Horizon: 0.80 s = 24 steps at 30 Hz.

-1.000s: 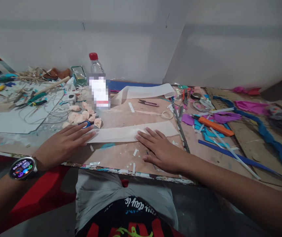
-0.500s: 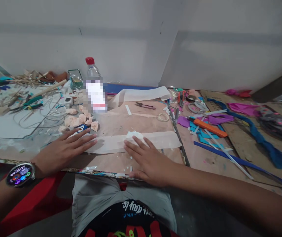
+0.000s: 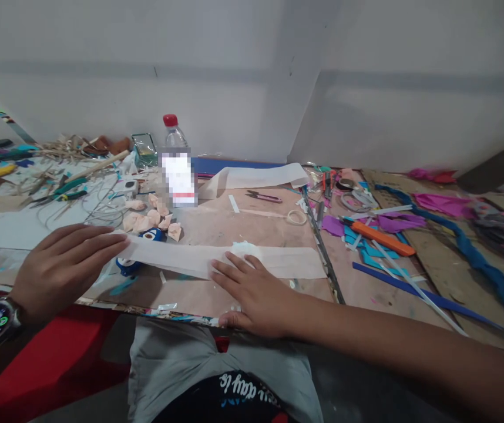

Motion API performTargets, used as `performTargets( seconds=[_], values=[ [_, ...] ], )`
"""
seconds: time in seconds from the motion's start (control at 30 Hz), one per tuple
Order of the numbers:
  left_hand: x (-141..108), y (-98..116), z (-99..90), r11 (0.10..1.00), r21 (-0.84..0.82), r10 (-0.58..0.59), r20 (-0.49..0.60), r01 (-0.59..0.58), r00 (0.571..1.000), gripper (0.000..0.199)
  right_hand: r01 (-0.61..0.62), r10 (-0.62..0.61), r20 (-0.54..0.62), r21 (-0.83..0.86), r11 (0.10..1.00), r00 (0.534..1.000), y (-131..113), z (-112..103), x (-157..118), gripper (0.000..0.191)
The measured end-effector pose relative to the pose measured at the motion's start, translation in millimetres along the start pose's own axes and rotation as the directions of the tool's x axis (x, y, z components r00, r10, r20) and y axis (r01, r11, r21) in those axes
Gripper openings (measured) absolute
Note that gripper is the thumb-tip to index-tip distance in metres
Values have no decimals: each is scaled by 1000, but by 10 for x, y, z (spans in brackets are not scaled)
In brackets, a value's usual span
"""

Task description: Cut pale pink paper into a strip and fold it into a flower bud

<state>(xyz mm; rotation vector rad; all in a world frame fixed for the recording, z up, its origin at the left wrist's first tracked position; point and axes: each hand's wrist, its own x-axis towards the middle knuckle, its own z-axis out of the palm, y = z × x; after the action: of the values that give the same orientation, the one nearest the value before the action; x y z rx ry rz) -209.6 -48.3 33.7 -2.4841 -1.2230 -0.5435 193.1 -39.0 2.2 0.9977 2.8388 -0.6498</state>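
A cluttered brown tabletop (image 3: 217, 229) with a long, thin white paper-like strip (image 3: 181, 257) running crosswise along its near side.
The left hand (image 3: 64, 264) holds its fingers together and slightly bent, tips at the strip's left end; the thumb is hidden, so whether it pinches I cannot tell. The right hand (image 3: 258, 296) lies palm down, fingers spread, tips on the strip's middle, gripping nothing. A blue rounded object (image 3: 127, 266) sits partly under the strip, near the left fingertips.
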Motion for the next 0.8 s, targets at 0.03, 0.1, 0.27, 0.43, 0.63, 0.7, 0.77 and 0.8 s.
performTargets(
  seconds=[0.03, 0.1, 0.27, 0.43, 0.63, 0.7, 0.77, 0.8],
  values=[
    [46, 9, -32, 1000, 16, 1, -14, -1, 1000, 38, 10, -10, 5, -5, 1000, 1000, -12, -25, 35, 88],
    [153, 16, -88, 997, 56, 62, -74, -58, 995, 45, 24, -24, 16, -8, 1000, 1000, -29, -71, 112, 85],
    [440, 1, -176, 968, 188, 199, -191, -163, 961, 60, 35, -35, 37, 12, 999, 999, -43, -126, 248, 87],
    [791, 159, -186, 971, 195, 189, -281, -136, 941, 45, 55, -55, 6, 22, 998, 998, -83, -116, 296, 90],
    [1331, 617, -83, 985, 89, 165, -277, -146, 947, 26, 63, -64, -63, -10, 998, 996, -206, -17, 449, 89],
    [1488, 806, 39, 944, 17, 312, -381, -331, 870, 27, 58, -60, -55, -35, 998, 997, -243, 21, 500, 93],
    [1593, 1003, 203, 880, -78, 396, -427, -469, 813, 20, 79, -88, -85, -102, 992, 992, -270, 33, 520, 90],
    [1621, 1101, 291, 840, -112, 434, -450, -531, 781, 15, 85, -102, -99, -165, 983, 990, -280, 23, 518, 88]
  ],
)
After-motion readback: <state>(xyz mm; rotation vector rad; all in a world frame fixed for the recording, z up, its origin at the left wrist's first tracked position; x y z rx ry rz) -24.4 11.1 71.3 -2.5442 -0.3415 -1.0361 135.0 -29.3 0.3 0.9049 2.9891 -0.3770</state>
